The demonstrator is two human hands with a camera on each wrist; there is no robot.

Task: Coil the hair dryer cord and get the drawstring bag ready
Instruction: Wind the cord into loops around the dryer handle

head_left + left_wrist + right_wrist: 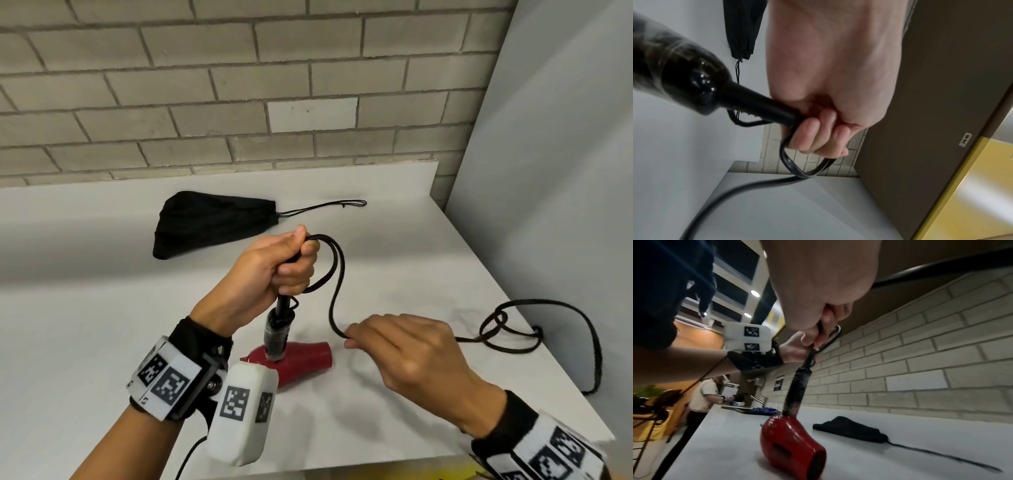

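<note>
The red hair dryer (305,359) stands on its barrel on the white table (102,325), black handle (279,332) pointing up. My left hand (294,267) grips the stiff base of the cord above the handle, together with a loop of the black cord (334,260). From the loop the cord drops to my right hand (352,339), which pinches it just above the table. Beyond that hand the cord lies tangled (503,329) and hangs over the right edge. The black drawstring bag (212,222) lies cinched at the back, its string (325,205) trailing right. In the left wrist view my fingers (813,138) curl round the cord (795,168).
A brick wall (239,85) runs along the back of the table, and a grey panel (565,171) stands at the right. The table's right edge (548,342) slants toward me. In the right wrist view a person (702,395) stands at a far counter.
</note>
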